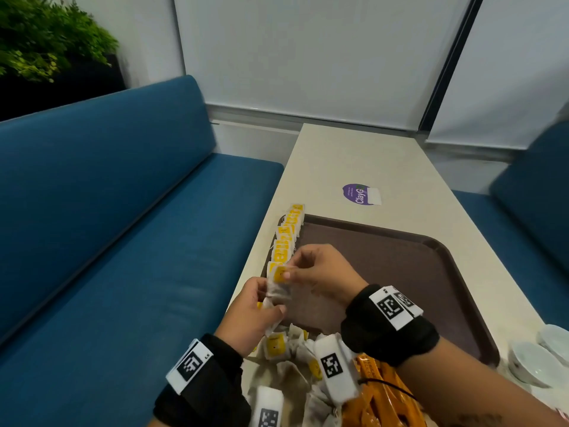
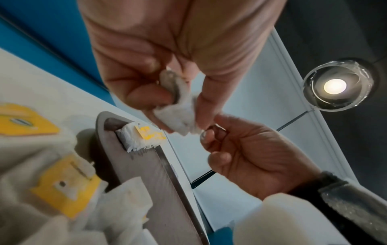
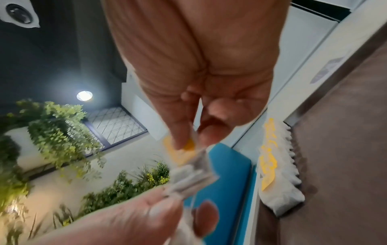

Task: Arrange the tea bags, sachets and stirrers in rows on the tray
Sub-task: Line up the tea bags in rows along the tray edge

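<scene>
A brown tray (image 1: 409, 266) lies on the table with a row of yellow-tagged tea bags (image 1: 288, 238) along its left rim, also seen as the row of tea bags (image 3: 272, 165). Both hands meet just in front of that row. My left hand (image 1: 269, 306) grips the paper body of a tea bag (image 1: 278, 291), shown as the tea bag (image 2: 178, 116). My right hand (image 1: 292, 272) pinches its yellow tag (image 3: 182, 149) between thumb and finger. A loose pile of tea bags (image 1: 286, 349) and orange sachets (image 1: 378, 396) lie near me, partly hidden by my wrists.
Blue benches (image 1: 107, 226) run along both sides of the narrow table. A purple sticker (image 1: 358, 194) lies beyond the tray. White bowls (image 1: 535, 362) stand at the right front edge. Most of the tray floor (image 3: 335, 149) is bare.
</scene>
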{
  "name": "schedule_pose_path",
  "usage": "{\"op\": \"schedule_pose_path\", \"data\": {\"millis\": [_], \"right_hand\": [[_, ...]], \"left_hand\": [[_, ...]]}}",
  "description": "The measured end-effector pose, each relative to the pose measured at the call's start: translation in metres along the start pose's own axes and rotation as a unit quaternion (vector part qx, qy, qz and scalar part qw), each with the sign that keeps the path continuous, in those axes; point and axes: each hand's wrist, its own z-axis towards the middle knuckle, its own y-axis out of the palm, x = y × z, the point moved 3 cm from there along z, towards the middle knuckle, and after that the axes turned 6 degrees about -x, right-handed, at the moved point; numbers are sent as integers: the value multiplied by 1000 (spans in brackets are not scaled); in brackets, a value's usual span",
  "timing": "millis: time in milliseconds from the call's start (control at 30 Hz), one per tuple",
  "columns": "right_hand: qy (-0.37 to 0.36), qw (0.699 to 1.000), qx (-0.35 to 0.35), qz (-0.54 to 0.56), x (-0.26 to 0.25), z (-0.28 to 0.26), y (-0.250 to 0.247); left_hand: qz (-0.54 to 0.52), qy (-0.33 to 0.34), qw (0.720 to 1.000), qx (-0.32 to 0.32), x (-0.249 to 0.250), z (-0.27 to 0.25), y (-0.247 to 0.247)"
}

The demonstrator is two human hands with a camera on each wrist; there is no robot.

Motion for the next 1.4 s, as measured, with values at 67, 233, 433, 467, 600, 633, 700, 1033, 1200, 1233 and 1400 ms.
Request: {"op": "schedule_pose_path", "data": {"millis": [67,233,433,467,600,633,700,1033,1200,1233,1400], "right_hand": [[-11,995,72,-74,1,10,-7],[57,989,76,-116,12,41,-11],[174,967,-39,-180,30,72,14],[190,969,-40,-154,35,76,16],[231,963,-46,-130,38,83,19],[240,961,-48,-131,38,82,19],[248,958,-52,-136,38,82,20],[149,979,-132,-53,-8,16,19],[165,977,-103,85,-2,-17,30],[165,974,-102,117,1,-20,32],[152,949,-110,255,-3,-35,28]], "left_hand": [[-20,-31,999,27,-6,1,-5],[-33,-60,995,74,-16,5,-19],[-23,-51,992,110,-19,6,-27],[-16,-47,992,115,-18,6,-29],[-45,-47,992,107,-16,4,-33],[-57,-51,992,99,-16,4,-33],[-65,-56,993,84,-16,2,-34],[26,25,996,83,6,-1,-20],[127,44,989,54,21,-8,-3],[142,45,988,49,23,-11,0],[185,71,979,41,30,-23,5]]}}
